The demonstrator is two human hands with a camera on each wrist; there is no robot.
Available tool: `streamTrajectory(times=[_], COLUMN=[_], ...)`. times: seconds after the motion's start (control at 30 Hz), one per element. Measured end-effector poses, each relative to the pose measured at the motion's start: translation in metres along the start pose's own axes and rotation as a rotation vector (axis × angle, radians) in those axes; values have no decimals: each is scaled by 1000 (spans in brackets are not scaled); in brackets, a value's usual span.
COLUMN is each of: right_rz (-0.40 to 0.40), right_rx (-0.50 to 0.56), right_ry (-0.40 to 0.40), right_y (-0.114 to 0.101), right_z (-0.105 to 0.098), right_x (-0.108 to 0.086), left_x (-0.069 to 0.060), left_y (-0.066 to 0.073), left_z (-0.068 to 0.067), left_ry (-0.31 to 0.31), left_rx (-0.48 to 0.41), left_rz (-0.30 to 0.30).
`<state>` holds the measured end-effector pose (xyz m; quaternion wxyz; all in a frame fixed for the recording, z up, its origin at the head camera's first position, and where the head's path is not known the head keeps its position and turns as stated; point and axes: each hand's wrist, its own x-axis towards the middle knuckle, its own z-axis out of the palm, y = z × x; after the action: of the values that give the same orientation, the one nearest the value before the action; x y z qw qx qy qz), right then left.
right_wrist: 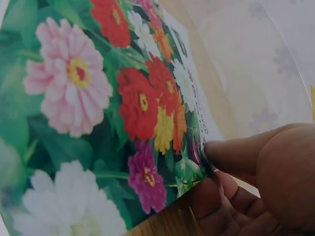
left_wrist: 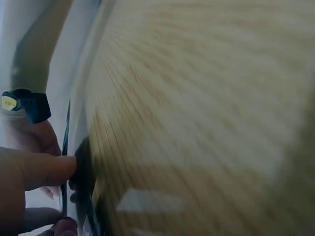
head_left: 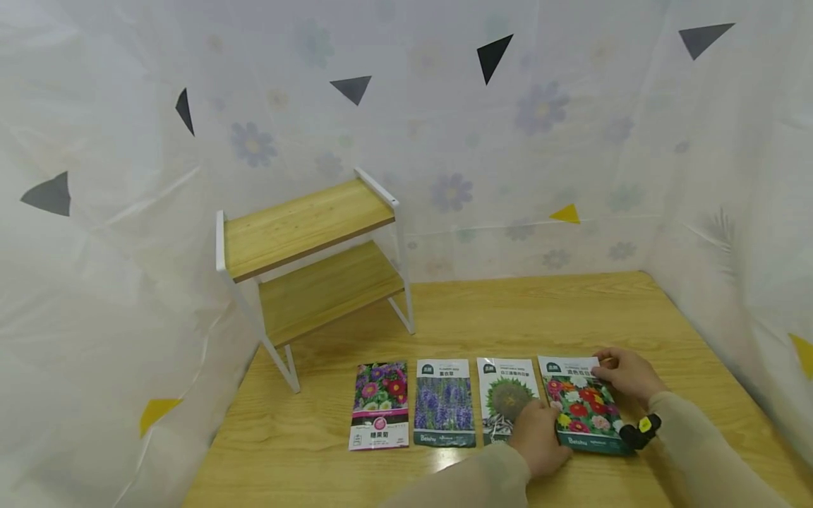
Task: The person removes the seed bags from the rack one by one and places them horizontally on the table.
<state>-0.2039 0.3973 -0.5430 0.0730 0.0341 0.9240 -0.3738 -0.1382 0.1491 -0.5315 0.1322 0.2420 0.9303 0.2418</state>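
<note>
Four flat seed packets would exceed a simple pair, so I name them by picture: the rightmost seed packet (head_left: 579,406) shows mixed red, white and pink flowers. My right hand (head_left: 629,374) pinches its upper right edge between thumb and fingers, as the right wrist view shows on the flowered packet (right_wrist: 140,103). At its lower left edge is my left hand (head_left: 540,437), whose thumb and fingers (left_wrist: 51,172) grip the thin packet edge in the left wrist view. Partly behind that hand lies a seed packet with a round green-edged flower head (head_left: 508,395).
Farther left lie a purple-flower seed packet (head_left: 444,402) and a pink-and-white seed packet (head_left: 379,406), side by side. A two-tier wooden shelf (head_left: 311,226) with a white frame stands at the back left of the wooden table (head_left: 508,317). Patterned sheeting surrounds the table.
</note>
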Motion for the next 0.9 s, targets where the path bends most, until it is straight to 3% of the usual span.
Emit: streamTrajectory(times=[0.17,0.33,0.53,0.9], right_rz=[-16,-24,-5,4], right_rx=[-62,-90,-100,-59], right_ry=[4,11,16,19], right_y=[-2,-2,3,13], right_z=[0,1,0,5], right_x=[1,1,3,4], left_x=[6,10,11,12], left_y=[-3,-3,0,-1], left_z=[1,1,2,9], left_ry=[-41,-44,-28,-53], left_rx=[271,443,531,579], left_rz=[89,151,176,198])
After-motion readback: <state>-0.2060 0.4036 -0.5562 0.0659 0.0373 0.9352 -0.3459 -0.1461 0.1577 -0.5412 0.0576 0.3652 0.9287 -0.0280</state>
